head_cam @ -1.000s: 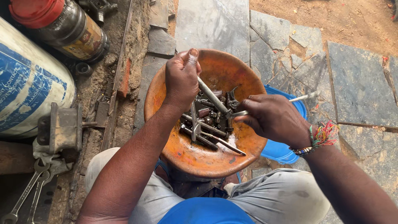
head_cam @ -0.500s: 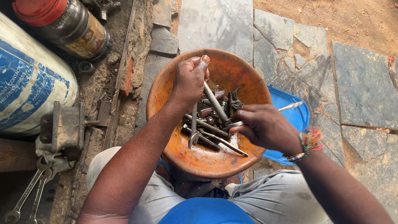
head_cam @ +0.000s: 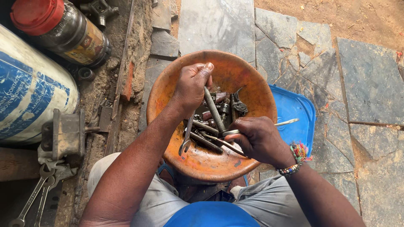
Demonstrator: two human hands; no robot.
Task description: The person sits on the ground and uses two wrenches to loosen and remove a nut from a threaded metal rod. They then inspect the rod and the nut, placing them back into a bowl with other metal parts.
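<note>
An orange bowl [head_cam: 229, 71] sits in front of my knees with a pile of dark metal tools and bolts [head_cam: 212, 122] inside. My left hand [head_cam: 192, 86] reaches into the bowl from the left, closed around a long grey metal rod [head_cam: 213, 110]; an open-ended wrench [head_cam: 185, 141] also hangs below this hand. My right hand [head_cam: 256, 138] is at the bowl's right rim, gripping a thin shiny spanner [head_cam: 287, 122] whose end sticks out to the right over the blue lid. A beaded bracelet [head_cam: 294, 159] is on my right wrist.
A blue plastic lid [head_cam: 296, 117] lies under the bowl's right side on grey stone slabs [head_cam: 357, 92]. At left are a white-and-blue drum [head_cam: 29, 96], a dark red-capped jar [head_cam: 63, 29], a metal vise [head_cam: 65, 134] and two spanners [head_cam: 35, 197].
Both hands have shifted slightly inside the bowl. My left hand has dropped lower onto the rod, and my right hand has moved down toward the near rim with the spanner.
</note>
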